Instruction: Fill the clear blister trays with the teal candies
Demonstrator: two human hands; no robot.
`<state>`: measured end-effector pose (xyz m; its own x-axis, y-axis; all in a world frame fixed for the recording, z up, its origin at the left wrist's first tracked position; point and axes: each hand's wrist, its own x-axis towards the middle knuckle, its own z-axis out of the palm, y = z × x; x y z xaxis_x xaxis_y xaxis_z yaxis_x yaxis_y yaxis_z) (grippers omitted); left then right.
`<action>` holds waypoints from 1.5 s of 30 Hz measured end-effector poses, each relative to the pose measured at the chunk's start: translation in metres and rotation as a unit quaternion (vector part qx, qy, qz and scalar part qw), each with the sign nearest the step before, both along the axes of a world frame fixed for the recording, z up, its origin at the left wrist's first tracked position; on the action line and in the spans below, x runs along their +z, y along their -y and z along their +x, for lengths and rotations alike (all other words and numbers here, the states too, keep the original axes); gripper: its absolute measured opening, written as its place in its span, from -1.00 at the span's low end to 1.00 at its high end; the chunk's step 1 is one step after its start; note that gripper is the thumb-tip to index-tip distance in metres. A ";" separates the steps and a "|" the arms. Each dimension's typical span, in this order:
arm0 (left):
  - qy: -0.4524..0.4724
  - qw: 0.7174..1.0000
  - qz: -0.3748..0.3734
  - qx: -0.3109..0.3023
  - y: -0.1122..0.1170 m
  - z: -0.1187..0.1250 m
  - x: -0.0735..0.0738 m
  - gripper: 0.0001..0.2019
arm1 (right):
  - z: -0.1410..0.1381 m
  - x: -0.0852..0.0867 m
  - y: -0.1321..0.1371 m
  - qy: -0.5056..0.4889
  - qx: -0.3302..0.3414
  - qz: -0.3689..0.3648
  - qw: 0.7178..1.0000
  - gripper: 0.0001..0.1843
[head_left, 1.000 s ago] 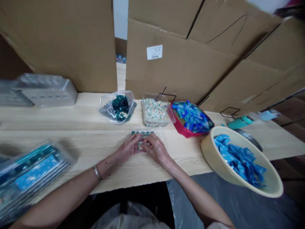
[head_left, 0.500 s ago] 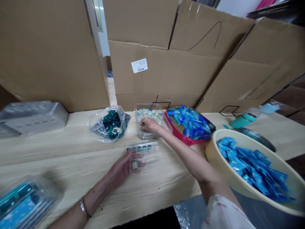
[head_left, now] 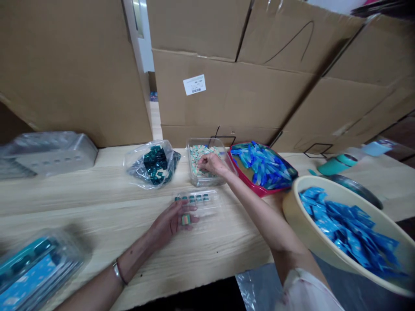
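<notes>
Fingers on the right hand (head_left: 212, 164) are drawn together in a narrow pinch, tips down in a bunch of small flat chips (head_left: 196, 153), pale with green bits. Can't tell if they've actually got one. Those chips sit in a see-through tub (head_left: 196, 180) with rounded corners, hard shiny plastic.

Left hand (head_left: 173, 221) has its fingers loosely spread, touching the left end of a thin clear tray (head_left: 210, 211), nearer the body than the right fingertips. Can't tell how firmly it's held. Beyond the left fingertips there's a row of little dark teal pieces (head_left: 192, 198) in that tray, and right by the fingers is a squarish striped block (head_left: 186, 219), green and orangey.

Left of the right fingers: crinkly clear bag (head_left: 134, 178) with glossy dark green bits (head_left: 154, 159). Just right of them: red tray (head_left: 259, 190) piled with long, slim blue pieces (head_left: 264, 166).
</notes>
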<state>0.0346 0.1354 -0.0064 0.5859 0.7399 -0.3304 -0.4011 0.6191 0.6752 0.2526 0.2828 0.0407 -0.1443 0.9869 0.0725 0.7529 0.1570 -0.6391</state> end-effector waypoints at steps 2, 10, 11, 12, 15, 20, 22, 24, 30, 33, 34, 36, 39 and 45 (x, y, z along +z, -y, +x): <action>0.010 1.000 0.005 0.001 0.000 0.000 -0.002 -0.67 | 0.009 0.005 0.002 -0.040 -0.024 -0.009 0.999 -0.92; 0.044 0.998 0.032 0.025 0.000 0.000 0.000 -0.71 | -0.013 0.034 0.104 -0.243 0.005 -0.028 0.970 -0.75; 0.048 0.998 0.031 0.028 0.000 0.000 0.000 -0.72 | -0.020 0.033 0.122 -0.243 0.015 -0.048 0.969 -0.76; 0.052 0.998 0.031 0.031 0.001 0.001 0.001 -0.73 | -0.028 0.029 0.139 -0.248 0.019 -0.064 0.966 -0.77; 0.064 0.997 0.032 0.039 0.003 0.002 0.002 -0.76 | -0.046 0.008 0.174 -0.250 0.000 -0.087 0.964 -0.79; 0.061 0.997 0.043 0.035 0.005 0.003 0.002 -0.75 | -0.060 -0.020 0.187 -0.200 -0.077 -0.045 0.976 -0.84; 0.055 0.997 0.051 0.033 0.005 0.002 0.000 -0.74 | -0.066 -0.022 0.188 -0.138 -0.096 -0.032 0.985 -0.87; 0.054 0.996 0.059 0.033 0.005 0.002 -0.002 -0.74 | -0.073 -0.020 0.192 -0.052 -0.110 -0.016 0.992 -0.88; 0.061 0.996 0.054 0.025 0.007 0.001 0.000 -0.73 | -0.077 0.001 0.206 0.074 -0.100 0.060 0.990 -0.88; 0.060 0.997 0.044 0.000 0.007 0.000 -0.001 -0.70 | -0.062 0.021 0.183 0.080 -0.121 0.127 0.981 -0.77; 0.050 0.998 0.039 -0.007 0.007 0.000 -0.002 -0.69 | -0.055 0.028 0.170 0.085 -0.136 0.158 0.974 -0.73; 0.028 0.999 0.034 -0.014 0.005 -0.001 -0.003 -0.70 | -0.041 0.040 0.136 0.095 -0.154 0.212 0.960 -0.72; 0.002 0.999 0.036 -0.023 0.003 -0.003 -0.003 -0.71 | -0.023 0.048 0.094 0.118 -0.074 0.205 0.969 -0.73; -0.046 0.998 0.011 -0.030 -0.001 -0.004 -0.001 -0.68 | 0.010 0.048 0.111 0.174 -0.079 0.244 0.951 -0.57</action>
<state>0.0307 0.1368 -0.0072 0.5969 0.7123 -0.3693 -0.2992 0.6246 0.7213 0.2631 0.1716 0.0891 -0.0957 0.8596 0.5019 0.9446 0.2374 -0.2266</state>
